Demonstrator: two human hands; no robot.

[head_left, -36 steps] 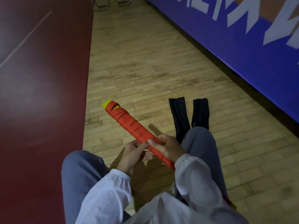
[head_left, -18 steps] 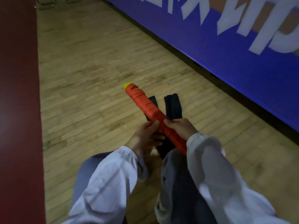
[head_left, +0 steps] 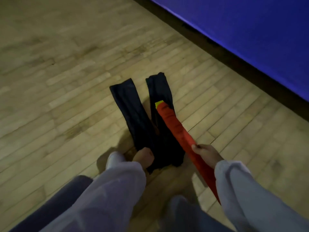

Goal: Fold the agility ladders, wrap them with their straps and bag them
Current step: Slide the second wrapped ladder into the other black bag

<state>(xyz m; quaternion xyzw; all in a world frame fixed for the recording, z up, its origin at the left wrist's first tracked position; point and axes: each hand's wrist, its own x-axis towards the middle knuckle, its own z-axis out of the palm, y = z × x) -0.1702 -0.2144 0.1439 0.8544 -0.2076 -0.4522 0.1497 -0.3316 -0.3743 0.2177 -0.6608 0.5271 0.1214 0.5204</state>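
Lowered, the long red strap-wrapped ladder bundle (head_left: 175,128) now overlies the right black fabric bag (head_left: 161,91), right hand (head_left: 207,154) gripping it; left hand (head_left: 143,158) touches the left black fabric bag (head_left: 130,113), grip unclear.

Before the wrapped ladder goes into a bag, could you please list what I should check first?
1. Right hand grips the wrapped ladder: ok.
2. Strap end secured: cannot tell, blurred.
3. Left hand at the near end of the left bag: ok.
4. A bag mouth held open: cannot tell.
5. Ladder tip at a bag end: not ok, it sits over the right bag partway along its length.
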